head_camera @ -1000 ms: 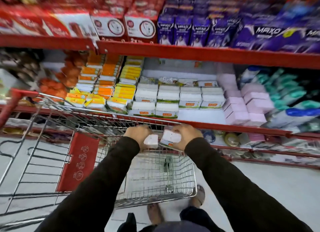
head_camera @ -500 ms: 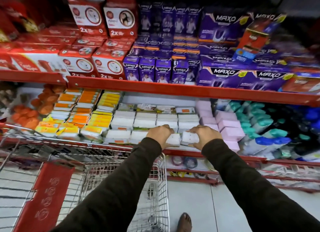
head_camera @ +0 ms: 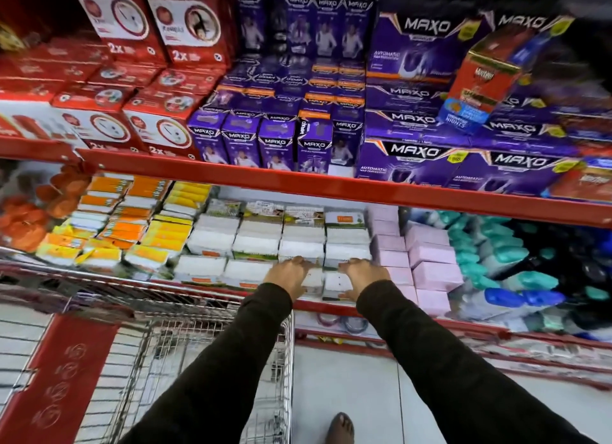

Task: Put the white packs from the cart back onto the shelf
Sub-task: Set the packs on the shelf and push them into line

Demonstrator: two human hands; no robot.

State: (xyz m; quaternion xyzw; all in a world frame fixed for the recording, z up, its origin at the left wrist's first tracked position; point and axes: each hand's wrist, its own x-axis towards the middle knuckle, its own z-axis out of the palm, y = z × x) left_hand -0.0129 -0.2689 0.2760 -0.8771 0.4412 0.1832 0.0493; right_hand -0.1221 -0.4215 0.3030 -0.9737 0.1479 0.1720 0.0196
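Both arms in dark sleeves reached forward to the middle shelf (head_camera: 331, 186). Left hand (head_camera: 288, 274) laid palm-down over one white pack (head_camera: 313, 282), fingers curled around its left side and far edge, holding it. Right hand (head_camera: 363, 278) likewise closed over a second white pack (head_camera: 337, 286), fingers spread along its right side. Two packs side by side, touching or nearly so, at the front edge of the shelf; whether fully resting on the shelf floor or held just above it could not be told. Placed directly in front of the stacked white packs (head_camera: 301, 241) already on the shelf, in the gap between a front row of white packs (head_camera: 225, 271) on the left and pink boxes (head_camera: 427, 261) on the right. Orange and yellow packets (head_camera: 132, 218) further left on the same shelf, teal and blue bottles (head_camera: 513, 264) further right. Upper shelf loaded with red boxes (head_camera: 132, 89) on the left and purple boxes (head_camera: 414, 118) on the right. Wire cart (head_camera: 205, 351) with a red panel parked below and left of the arms, its far rim just under the shelf edge. Cart's contents blurred, not clear. A bare foot (head_camera: 340, 428) on the pale tiled floor (head_camera: 347, 377) beside the cart.
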